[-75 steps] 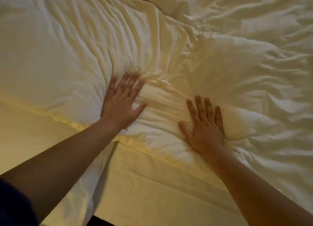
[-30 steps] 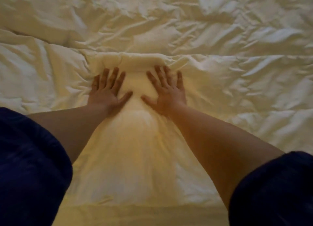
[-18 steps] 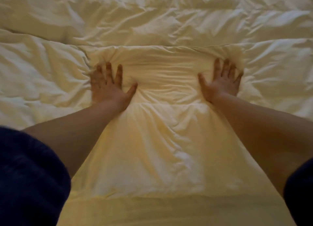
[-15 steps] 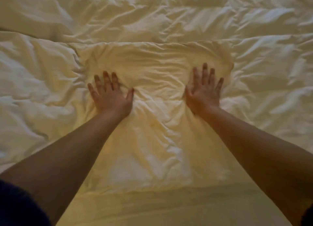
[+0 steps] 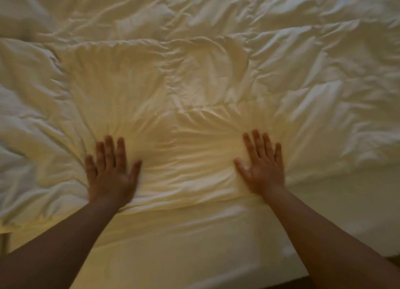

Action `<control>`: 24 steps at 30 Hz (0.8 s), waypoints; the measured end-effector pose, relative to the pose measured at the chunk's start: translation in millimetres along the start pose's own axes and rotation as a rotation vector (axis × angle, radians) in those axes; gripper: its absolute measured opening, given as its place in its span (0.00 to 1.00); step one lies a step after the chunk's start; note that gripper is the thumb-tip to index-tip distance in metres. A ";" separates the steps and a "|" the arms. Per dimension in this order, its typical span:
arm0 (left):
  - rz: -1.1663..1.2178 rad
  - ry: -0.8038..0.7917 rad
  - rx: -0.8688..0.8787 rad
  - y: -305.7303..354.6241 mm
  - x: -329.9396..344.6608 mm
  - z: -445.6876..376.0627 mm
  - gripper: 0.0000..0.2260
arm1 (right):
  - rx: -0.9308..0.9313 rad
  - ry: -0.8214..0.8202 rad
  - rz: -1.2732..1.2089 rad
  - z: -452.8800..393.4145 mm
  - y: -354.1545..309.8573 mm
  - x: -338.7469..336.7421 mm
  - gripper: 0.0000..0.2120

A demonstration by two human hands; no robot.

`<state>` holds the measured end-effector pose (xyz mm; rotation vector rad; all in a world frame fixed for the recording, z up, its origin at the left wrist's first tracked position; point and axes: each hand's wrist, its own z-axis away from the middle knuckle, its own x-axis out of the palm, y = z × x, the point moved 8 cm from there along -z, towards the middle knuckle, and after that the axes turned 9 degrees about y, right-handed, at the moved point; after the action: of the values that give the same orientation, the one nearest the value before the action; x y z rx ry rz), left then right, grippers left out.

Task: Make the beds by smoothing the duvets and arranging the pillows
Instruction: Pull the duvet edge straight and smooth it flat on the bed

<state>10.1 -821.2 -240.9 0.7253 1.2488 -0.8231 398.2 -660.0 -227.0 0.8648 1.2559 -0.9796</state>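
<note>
Both hands now lie nearer the duvet's (image 5: 205, 76) near edge than half a second ago, when they pressed farther up the cover, and they sit a little wider apart. That duvet, cream and heavily creased, fills the upper and middle of the view, its near hem running across just below the palms. Fine wrinkles fan outward and upward from each hand, and a smoother, flattened patch lies between them. Left hand (image 5: 110, 171) lies flat on the duvet, palm down, fingers straight and close together, thumb spread toward the middle, gripping nothing. Right hand (image 5: 264, 169) rests the same way on the duvet, fingers straight and slightly fanned, thumb pointing inward, holding nothing. The two hands are well apart, both just above the hem. Below the hem a smooth sheet (image 5: 190, 245) covers the bed's side, dropping toward the viewer. Bare forearms run from the lower corners up to the duvet. Farther up, beyond the flattened patch, the duvet is puffier and more rumpled.
</note>
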 end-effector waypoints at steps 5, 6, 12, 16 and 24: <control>-0.045 -0.453 -0.292 7.1 -40.0 4.8 0.31 | 0.027 -0.266 0.004 4.8 2.0 -49.0 0.36; -0.011 -0.550 -0.257 18.5 -58.3 3.5 0.28 | 0.022 -0.288 -0.068 7.5 -4.7 -69.0 0.32; 0.062 -0.605 0.227 76.9 -215.6 30.5 0.17 | 0.054 -0.096 -0.471 44.6 -38.2 -247.1 0.17; 0.355 -0.374 0.305 94.9 -332.5 64.1 0.08 | 0.145 0.008 -0.579 87.8 -35.8 -370.4 0.11; 0.649 -0.261 0.536 170.5 -541.1 135.3 0.04 | 0.415 0.282 -1.041 204.6 -11.9 -574.6 0.07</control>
<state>161.5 -772.1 320.3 1.3186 0.4888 -0.6736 434.7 -787.9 368.4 0.6392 1.8285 -2.0462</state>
